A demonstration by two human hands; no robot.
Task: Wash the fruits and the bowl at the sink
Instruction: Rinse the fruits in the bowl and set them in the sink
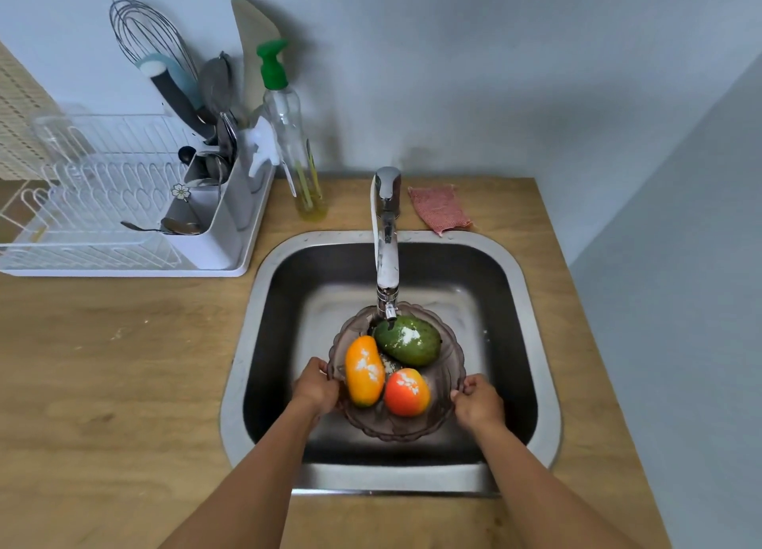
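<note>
**Bowl of fruit held under the faucet**

Both hands grip the bowl [396,429] inside the sink [264,301]: left hand [315,388] and right hand [478,400] fingers clenched on opposite rims. Below the faucet [386,239] lie a green fruit [408,340], an orange fruit [363,370] and a red fruit [407,392], each dusted with white powder.

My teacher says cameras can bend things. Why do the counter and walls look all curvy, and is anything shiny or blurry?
In the head view, the wide-angle lens bows the counter edges and stretches the arms. Glare shines on the faucet and the sink rim. The dish rack looks soft and blurry near the left edge, while the fruits stay sharp.
</note>
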